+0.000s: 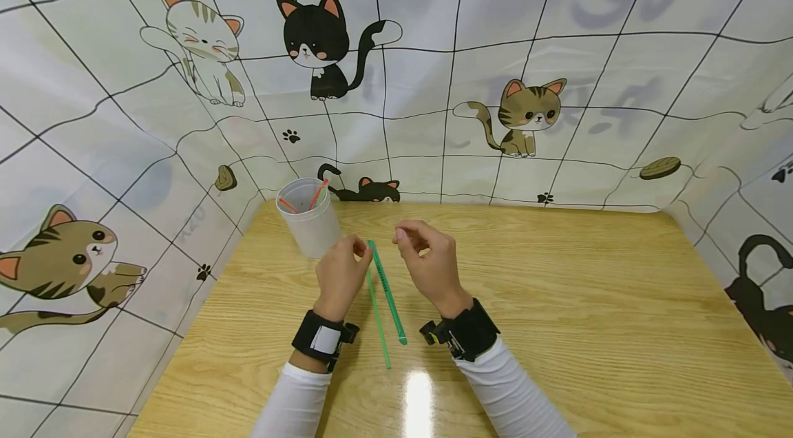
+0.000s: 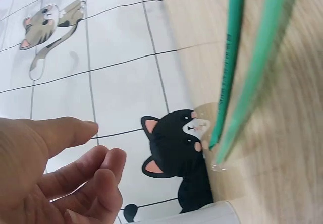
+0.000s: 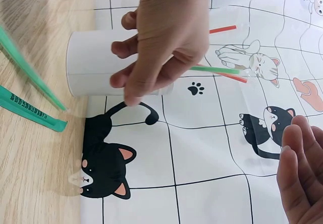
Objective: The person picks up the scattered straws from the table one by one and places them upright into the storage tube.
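Has left hand bent loosely beside whitish cup, thumb and fingertips apart, gripping nothing. Has right hand raised right of the straws, fingers loosely bent and empty; can't tell if thumb meets fingertip. Lying on desk between wrists: light green straw left, printed dark green straw right, far ends near left fingertips. Standing at desk's back left: cup, with red straws and another green one poking out.
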Demonstrator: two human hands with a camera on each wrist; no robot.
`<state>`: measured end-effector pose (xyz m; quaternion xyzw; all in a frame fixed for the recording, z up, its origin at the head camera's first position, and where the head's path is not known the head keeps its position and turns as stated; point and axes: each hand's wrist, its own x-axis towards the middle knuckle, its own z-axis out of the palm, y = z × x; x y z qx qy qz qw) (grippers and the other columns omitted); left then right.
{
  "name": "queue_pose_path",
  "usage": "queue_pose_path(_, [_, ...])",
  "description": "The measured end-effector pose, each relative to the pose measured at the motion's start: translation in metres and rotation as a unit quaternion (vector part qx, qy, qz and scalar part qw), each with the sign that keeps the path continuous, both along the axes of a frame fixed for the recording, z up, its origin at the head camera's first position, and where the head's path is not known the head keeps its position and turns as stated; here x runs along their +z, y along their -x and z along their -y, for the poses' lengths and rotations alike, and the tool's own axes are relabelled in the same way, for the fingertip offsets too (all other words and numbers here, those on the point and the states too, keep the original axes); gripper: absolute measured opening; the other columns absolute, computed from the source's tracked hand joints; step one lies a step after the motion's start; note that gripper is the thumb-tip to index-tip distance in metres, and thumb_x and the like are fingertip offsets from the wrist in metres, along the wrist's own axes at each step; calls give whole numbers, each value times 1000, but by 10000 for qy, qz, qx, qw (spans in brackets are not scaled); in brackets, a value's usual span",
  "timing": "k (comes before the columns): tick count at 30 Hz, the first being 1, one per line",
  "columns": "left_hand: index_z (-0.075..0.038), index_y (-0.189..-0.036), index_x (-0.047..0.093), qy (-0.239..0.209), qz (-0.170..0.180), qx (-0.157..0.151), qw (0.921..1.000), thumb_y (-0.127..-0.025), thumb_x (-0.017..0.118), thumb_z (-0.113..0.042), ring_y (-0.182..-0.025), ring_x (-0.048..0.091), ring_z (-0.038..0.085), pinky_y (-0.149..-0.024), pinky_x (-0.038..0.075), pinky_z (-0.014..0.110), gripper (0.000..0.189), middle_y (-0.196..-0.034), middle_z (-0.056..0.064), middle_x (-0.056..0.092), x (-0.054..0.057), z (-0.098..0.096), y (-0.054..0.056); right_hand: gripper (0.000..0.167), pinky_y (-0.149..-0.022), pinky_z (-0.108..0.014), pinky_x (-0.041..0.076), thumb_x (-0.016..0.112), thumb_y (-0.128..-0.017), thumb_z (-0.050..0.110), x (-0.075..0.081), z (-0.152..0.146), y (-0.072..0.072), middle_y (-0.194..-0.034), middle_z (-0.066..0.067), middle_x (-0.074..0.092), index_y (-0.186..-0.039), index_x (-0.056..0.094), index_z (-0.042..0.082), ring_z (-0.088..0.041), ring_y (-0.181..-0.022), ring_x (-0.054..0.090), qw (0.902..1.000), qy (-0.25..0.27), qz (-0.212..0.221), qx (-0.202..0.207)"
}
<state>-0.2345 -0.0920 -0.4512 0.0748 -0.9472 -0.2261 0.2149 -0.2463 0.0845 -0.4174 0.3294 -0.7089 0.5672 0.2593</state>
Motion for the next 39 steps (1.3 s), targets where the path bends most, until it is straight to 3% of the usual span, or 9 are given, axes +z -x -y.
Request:
queue_pose_path(11, [-13, -76, 64, 386, 565, -11, 9977, -87, 79, -23, -50, 50, 14, -45, 31, 27, 22, -64, 2, 61, -16, 0, 5, 14, -59, -24, 52, 62, -97, 2, 0, 0, -1, -86, -11, 73, -107, 71, 0, -12, -62, 63, 10000, -26, 78, -16])
queue_pose_path(19, [-10, -73, 68, 665, 989, 68, 9929, -83, 82, -30, -51, 56, 18, -44, 39, 33, 27, -63, 5, 65, -25, 0, 7, 13, -59, -25, 53, 63, -97, 2, 0, 0, 0, -85, -11, 74, -106, 72, 1, -13, -61, 64, 10000, -16, 73, 14])
queue_pose_path(24, [-13, -56, 54, 728, 1152, 58, 9907, -83, 82, -31, -46, 47, 15, -42, 31, 32, 44, -52, -1, 49, -33, 0, 8, 13, -59, -25, 53, 63, -96, 1, 0, 0, -1, -85, -11, 73, -106, 72, 1, -14, -61, 64, 10000, 5, 24, 36])
queue_pose_path(28, [-15, -53, 43, 827, 1243, 43, 9888, -83, 83, -32, -45, 44, 15, -42, 30, 32, 52, -51, -3, 41, -38, 0, 9, 14, -58, -24, 52, 63, -95, 0, 0, 1, -2, -85, -10, 74, -106, 72, 2, -14, -61, 64, 10000, 16, -5, 31])
queue_pose_path(39, [-11, -63, 55, 1015, 1562, 27, 9825, -79, 85, -35, -53, 59, 22, -48, 45, 41, 42, -59, 4, 58, -43, 0, 10, 13, -59, -25, 53, 63, -96, 2, 1, 0, -5, -85, -11, 74, -106, 72, 1, -14, -64, 66, 10000, 14, 52, -21])
